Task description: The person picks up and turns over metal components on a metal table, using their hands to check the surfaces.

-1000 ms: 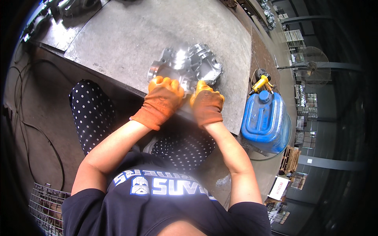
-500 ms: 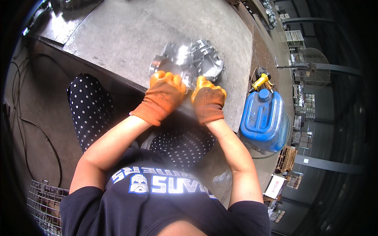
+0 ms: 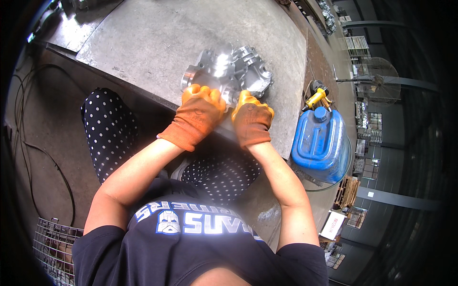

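Two silvery machined metal castings lie side by side on the grey metal-topped table [image 3: 152, 47], close to its near edge. My left hand [image 3: 196, 117], in an orange work glove, has its fingers curled over the near side of the left casting [image 3: 206, 71]. Beside it my right hand [image 3: 253, 119], gloved the same way, is closed in a fist at the near side of the castings. Whatever its fingers hold is hidden. The right casting [image 3: 257, 78] lies just beyond that fist, with a shallow hollow in its upper face. Glare blurs part of the left casting.
A blue plastic jerrycan [image 3: 320, 138] stands to the right of the table, with a yellow tool [image 3: 316, 98] behind it. Dark cables [image 3: 57, 164] run over the floor at left, near a wire basket [image 3: 55, 245]. A large fan [image 3: 377, 81] stands farther right.
Both hands stay at the castings in almost the same pose. My right hand has shifted very slightly upward; the castings show hardly any movement.
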